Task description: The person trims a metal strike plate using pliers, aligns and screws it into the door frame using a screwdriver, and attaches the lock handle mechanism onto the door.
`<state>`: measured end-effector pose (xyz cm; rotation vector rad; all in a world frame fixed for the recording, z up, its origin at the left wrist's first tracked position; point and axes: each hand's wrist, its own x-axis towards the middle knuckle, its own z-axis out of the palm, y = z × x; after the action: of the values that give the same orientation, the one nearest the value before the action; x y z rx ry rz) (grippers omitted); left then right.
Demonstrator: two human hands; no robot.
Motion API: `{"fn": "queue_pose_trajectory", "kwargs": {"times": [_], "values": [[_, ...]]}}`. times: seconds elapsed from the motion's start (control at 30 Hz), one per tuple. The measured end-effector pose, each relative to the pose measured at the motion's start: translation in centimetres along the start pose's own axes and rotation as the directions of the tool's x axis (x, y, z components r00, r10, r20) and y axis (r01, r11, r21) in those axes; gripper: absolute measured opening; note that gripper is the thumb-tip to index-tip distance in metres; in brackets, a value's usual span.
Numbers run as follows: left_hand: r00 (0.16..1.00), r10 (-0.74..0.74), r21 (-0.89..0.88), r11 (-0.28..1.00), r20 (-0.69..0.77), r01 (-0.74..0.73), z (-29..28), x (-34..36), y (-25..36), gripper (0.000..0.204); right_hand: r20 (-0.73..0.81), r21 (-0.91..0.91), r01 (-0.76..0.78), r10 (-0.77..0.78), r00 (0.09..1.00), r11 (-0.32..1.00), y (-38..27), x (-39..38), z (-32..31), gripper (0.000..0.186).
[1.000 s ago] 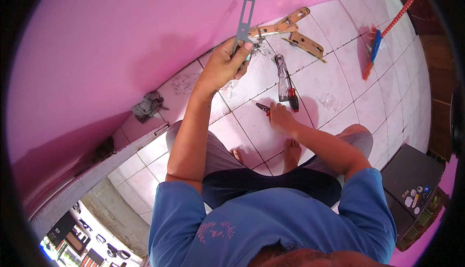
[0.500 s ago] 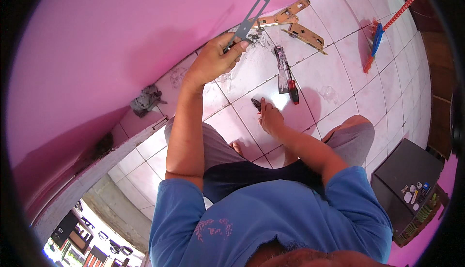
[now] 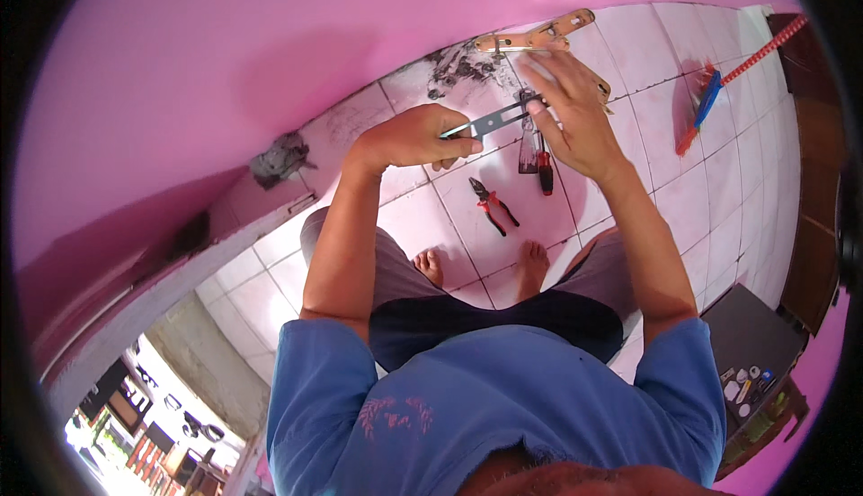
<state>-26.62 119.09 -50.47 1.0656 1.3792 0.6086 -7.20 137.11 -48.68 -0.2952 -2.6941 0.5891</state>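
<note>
My left hand (image 3: 427, 141) grips a flat grey metal plate (image 3: 494, 122) with a long slot, held slantwise above the tiles. At the plate's right end, my right hand (image 3: 571, 118) has its fingers stretched apart and slightly blurred, with the thumb at or beside the metal. Red-handled pliers (image 3: 492, 206) lie on the floor below my hands. A red-and-black screwdriver (image 3: 545, 172) rests beside a slim translucent object (image 3: 527, 161), partly hidden under the plate. Orange-brown metal lock parts (image 3: 571, 24) lie near the pink wall, partly behind my right hand.
The pink wall (image 3: 225, 64) edges the tiled floor (image 3: 647, 145), with dark debris (image 3: 454, 69) and a grey rag (image 3: 280, 159) along it. A broom (image 3: 710, 96) with a red dotted handle is at right, near a dark box (image 3: 751, 334). My bare feet (image 3: 530, 267) are below.
The plate has swung down from upright toward horizontal in my left hand. My right hand has left the pliers, now lying with handles apart, and risen to the plate's far end.
</note>
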Motion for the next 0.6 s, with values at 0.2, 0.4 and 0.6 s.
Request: {"fn": "queue_pose_trajectory", "kwargs": {"times": [0.2, 0.4, 0.6], "values": [[0.985, 0.005, -0.244, 0.969, -0.173, -0.047, 0.1, -5.9, 5.3, 0.032, 0.398, 0.333, -0.194, 0.049, 0.916, 0.923, -3.2, 2.4, -5.3, 0.021], [0.784, -0.053, -0.647, 0.601, -0.618, -0.469, 2.6, -14.4, 12.8, 0.02, 0.36, 0.52, -0.374, 0.2, 0.911, 0.768, -10.5, 4.2, -12.3, 0.017], [0.48, -0.19, -0.491, 0.587, -0.856, -0.643, 6.9, -22.8, 23.8, 0.028, 0.526, 0.519, -0.458, 0.153, 0.837, 0.722, -20.3, 7.5, -20.1, 0.014]]}}
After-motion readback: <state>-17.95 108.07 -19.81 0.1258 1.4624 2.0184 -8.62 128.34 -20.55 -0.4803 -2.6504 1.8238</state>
